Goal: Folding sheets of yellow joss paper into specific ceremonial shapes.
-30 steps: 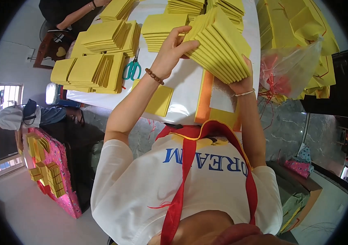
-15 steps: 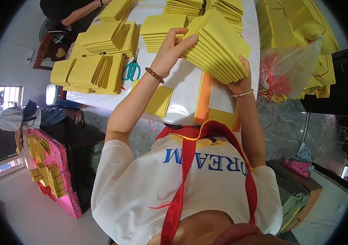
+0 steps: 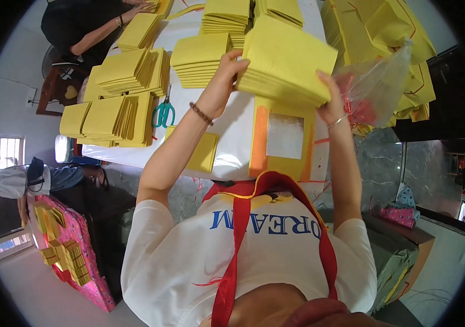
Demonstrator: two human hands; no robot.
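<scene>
Grey marbled floor shows around the white-covered bench (image 3: 235, 133), with a pink-covered table (image 3: 92, 267) well off to the left and a co-worker's hand (image 3: 144, 7) at the bench's far left. From my remote seat I see the stack of folded yellow pieces (image 3: 291, 57) held tilted over the right half of the bench, just beyond a yellow board (image 3: 260, 144); I cannot tell whether its underside touches anything. My left hand (image 3: 226, 78) is part closed on the stack's left edge, thumb near its corner. My right hand (image 3: 330, 102) is curled round the near right corner, thumb on the top face, the other fingers mostly hidden.

More folded piles (image 3: 134, 68) stand to the left, near teal-handled scissors (image 3: 164, 114); a clear bag (image 3: 379, 82) sits just right of my right hand.

I judge slipping the main risk: the layers are loose-edged, so uneven pressure between my hands could fan them or drop the inner ones. Swinging right could snag the bag; swinging left could knock the neighbouring pile (image 3: 200, 57) askew.
</scene>
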